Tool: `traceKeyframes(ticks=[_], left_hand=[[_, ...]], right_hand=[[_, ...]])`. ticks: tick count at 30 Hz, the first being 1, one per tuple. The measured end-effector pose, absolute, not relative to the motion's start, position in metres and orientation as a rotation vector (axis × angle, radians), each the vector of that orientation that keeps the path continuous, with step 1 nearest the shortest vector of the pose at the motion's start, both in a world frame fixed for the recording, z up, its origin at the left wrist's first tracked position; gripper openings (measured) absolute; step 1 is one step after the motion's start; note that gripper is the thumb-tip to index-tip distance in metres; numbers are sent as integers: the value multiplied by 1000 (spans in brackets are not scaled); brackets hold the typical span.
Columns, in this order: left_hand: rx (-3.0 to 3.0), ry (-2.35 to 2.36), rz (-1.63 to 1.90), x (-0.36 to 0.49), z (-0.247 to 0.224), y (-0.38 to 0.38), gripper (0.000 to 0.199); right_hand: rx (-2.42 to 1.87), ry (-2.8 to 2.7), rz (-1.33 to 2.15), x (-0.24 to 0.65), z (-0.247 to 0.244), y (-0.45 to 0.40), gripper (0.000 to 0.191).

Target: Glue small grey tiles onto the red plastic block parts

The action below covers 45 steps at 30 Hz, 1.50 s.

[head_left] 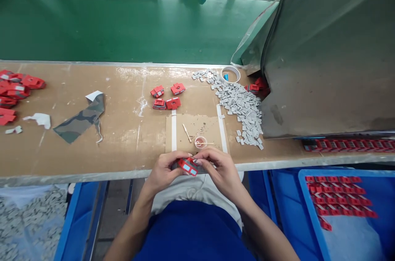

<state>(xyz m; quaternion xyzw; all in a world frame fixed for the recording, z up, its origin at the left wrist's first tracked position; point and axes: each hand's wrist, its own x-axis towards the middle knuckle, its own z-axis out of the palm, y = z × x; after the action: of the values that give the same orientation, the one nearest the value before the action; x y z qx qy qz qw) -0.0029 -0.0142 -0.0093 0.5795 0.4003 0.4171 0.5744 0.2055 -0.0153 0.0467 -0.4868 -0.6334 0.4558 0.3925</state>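
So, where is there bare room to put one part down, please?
On the bench, between the camouflage scrap and four red parts; the green strip behind is mostly bare too. Crowded: right, grey pieces beside the metal panel; far left, the red pile.

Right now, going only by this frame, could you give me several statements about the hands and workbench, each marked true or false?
1. The left hand holds a small red-and-grey block-shaped piece. True.
2. The right hand lies flat, well away from that piece. False: its fingers are bent, with the fingertips at the piece.
3. A camouflage-patterned flat scrap lies on the brown tabletop. True.
4. The white ring-shaped tape roll sits on the green surface. False: it sits on the brown tabletop, by the flat grey pieces.
5. The blue plastic tray at lower right holds red pieces. True.
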Motion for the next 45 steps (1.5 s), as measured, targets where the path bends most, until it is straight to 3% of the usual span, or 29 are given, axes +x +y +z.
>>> traceKeyframes(ticks=[8, 26, 31, 37, 45], left_hand=[[1412, 919, 998, -2, -9, -14, 27], [1684, 943, 970, -3, -9, -14, 18], [1770, 939, 990, -4, -10, -15, 20], [1892, 911, 1005, -1, -5, -12, 17], [1911, 691, 936, -1, -3, -7, 19]], right_hand=[[-1286, -1548, 1291, 203, 38, -16, 12], [-1287, -1942, 997, 204, 49, -23, 23], [-1329, -1822, 968, 195, 45, -43, 17], [-1330, -1622, 1085, 195, 33, -50, 16], [-1304, -1401, 1661, 217, 38, -37, 22]])
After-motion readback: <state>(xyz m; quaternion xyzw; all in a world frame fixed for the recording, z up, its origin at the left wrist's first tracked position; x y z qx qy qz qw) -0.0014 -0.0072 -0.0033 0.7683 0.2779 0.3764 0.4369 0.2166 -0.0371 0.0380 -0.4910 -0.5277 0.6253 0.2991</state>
